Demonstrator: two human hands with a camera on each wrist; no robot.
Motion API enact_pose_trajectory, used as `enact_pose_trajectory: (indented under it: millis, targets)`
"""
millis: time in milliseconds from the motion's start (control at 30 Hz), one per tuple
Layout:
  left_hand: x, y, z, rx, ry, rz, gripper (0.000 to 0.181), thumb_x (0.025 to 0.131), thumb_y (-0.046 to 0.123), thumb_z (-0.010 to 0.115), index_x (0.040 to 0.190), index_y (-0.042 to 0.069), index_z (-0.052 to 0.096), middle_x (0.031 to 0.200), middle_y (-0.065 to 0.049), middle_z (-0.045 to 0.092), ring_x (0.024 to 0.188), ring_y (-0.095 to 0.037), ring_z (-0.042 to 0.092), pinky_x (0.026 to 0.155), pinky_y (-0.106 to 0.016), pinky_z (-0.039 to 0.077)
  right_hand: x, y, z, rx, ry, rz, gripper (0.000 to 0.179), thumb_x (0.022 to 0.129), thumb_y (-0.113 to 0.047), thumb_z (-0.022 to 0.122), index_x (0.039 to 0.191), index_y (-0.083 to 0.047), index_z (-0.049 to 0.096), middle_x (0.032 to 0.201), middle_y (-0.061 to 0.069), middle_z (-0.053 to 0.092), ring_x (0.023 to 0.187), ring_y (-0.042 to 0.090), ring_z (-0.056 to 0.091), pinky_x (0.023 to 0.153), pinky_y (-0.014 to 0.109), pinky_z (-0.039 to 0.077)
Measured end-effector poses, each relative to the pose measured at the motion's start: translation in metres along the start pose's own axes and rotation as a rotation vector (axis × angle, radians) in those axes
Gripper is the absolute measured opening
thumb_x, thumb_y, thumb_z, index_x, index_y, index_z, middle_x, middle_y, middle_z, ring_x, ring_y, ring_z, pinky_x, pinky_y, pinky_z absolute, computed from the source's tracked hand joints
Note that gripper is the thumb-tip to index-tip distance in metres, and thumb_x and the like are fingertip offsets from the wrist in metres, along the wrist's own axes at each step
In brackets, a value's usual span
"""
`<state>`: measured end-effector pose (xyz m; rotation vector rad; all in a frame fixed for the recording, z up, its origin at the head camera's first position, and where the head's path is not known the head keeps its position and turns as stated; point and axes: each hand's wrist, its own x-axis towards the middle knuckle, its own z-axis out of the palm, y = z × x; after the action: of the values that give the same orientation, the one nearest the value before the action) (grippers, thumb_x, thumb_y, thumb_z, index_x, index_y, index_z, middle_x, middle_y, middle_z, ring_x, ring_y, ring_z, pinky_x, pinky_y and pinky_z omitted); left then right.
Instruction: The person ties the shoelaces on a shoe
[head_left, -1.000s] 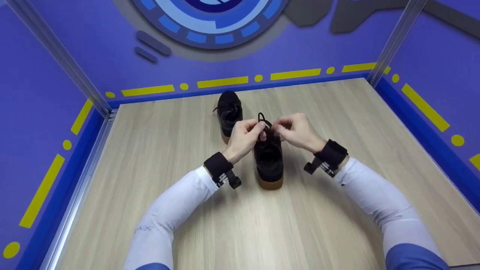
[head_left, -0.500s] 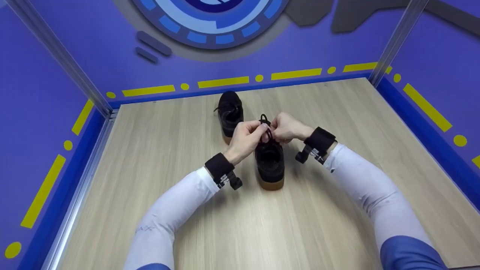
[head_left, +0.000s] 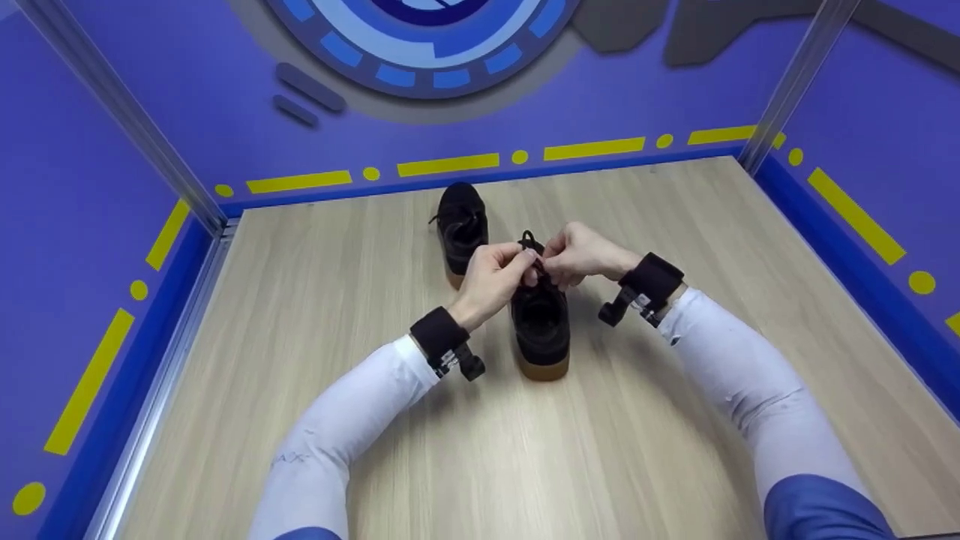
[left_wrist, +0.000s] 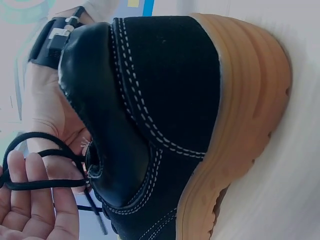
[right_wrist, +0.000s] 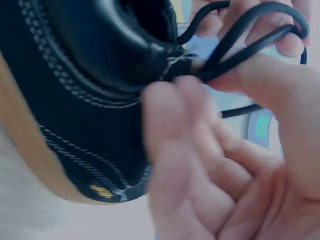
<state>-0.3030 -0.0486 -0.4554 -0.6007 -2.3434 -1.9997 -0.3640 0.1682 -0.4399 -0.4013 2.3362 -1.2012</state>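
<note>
A black shoe (head_left: 541, 345) with a tan sole stands on the wooden table, heel toward me. Over its lacing, my left hand (head_left: 491, 279) pinches the black shoelace (left_wrist: 50, 184), which runs in loops across the fingers in the left wrist view. From the other side, my right hand (head_left: 586, 255) pinches the lace close to the shoe's tongue. In the right wrist view, the thumb lies against the lace loop (right_wrist: 250, 52), and the blurred fingers are beside the shoe's collar. A loose lace end (left_wrist: 99, 217) hangs beside the shoe. The fingertips hide the knot area in the head view.
A second black shoe (head_left: 460, 214) stands farther back on the left, its lace end sticking out to the side. Blue-purple panels (head_left: 525, 112) with yellow marks enclose the table (head_left: 337, 262) at the back and both sides.
The right hand has moved left to the lace beside the left hand, then shifted slightly back to the right. The upright lace loop has become a little lower. The left hand stays nearly still.
</note>
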Motion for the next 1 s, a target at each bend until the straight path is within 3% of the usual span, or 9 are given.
enact_pose_trajectory:
  millis: [233,400,533,700,867,1000]
  targets:
    - [0.0,-0.001,-0.001,0.009,0.012,0.0,0.028,0.109,0.013,0.065,0.093,-0.002,0.082,0.068,0.007,0.071,0.067,-0.01,0.067,0.063,-0.019,0.048,-0.003,0.015,-0.003,0.233,0.086,-0.053,0.013,0.103,-0.012,0.069,0.097,-0.008,0.081,0.074,-0.005,0.081,0.059,0.008,0.076,0.049,0.018,0.052]
    - [0.001,0.001,-0.002,0.016,0.007,0.001,0.03,0.109,0.014,0.065,0.09,-0.002,0.081,0.069,0.008,0.07,0.068,-0.008,0.067,0.063,-0.019,0.048,-0.007,0.017,-0.003,0.38,0.038,-0.092,0.013,0.108,-0.011,0.068,0.099,-0.012,0.078,0.077,-0.004,0.081,0.062,0.009,0.077,0.049,0.017,0.049]
    - [0.001,0.001,-0.001,0.009,0.006,0.004,0.028,0.108,0.013,0.064,0.091,-0.002,0.081,0.069,0.01,0.069,0.069,-0.006,0.066,0.066,-0.019,0.05,-0.01,0.015,-0.004,0.554,-0.014,-0.075,0.017,0.108,-0.003,0.067,0.104,-0.013,0.079,0.081,-0.004,0.082,0.065,0.008,0.076,0.053,0.016,0.046]
    - [0.001,0.002,0.0,0.014,0.001,0.004,0.029,0.107,0.013,0.064,0.087,-0.001,0.079,0.069,0.01,0.069,0.069,-0.006,0.067,0.066,-0.019,0.051,-0.016,0.011,-0.005,0.75,-0.09,-0.058,0.027,0.104,0.008,0.07,0.112,-0.013,0.086,0.094,0.001,0.087,0.076,0.01,0.08,0.065,0.019,0.058]
    - [0.0,0.002,0.0,0.02,-0.004,0.007,0.031,0.107,0.014,0.065,0.082,-0.001,0.076,0.069,0.009,0.069,0.068,-0.006,0.067,0.066,-0.019,0.052,-0.019,0.011,-0.003,0.754,-0.145,-0.095,0.018,0.105,0.0,0.074,0.106,-0.011,0.088,0.095,0.0,0.086,0.08,0.009,0.077,0.073,0.021,0.062]
    - [0.0,0.002,0.001,0.003,-0.004,0.008,0.027,0.107,0.012,0.065,0.087,-0.002,0.078,0.07,0.008,0.07,0.069,-0.006,0.067,0.068,-0.019,0.054,-0.02,0.012,0.001,0.741,-0.14,-0.121,0.022,0.113,-0.008,0.064,0.101,-0.011,0.082,0.089,-0.002,0.08,0.08,0.008,0.072,0.07,0.021,0.059]
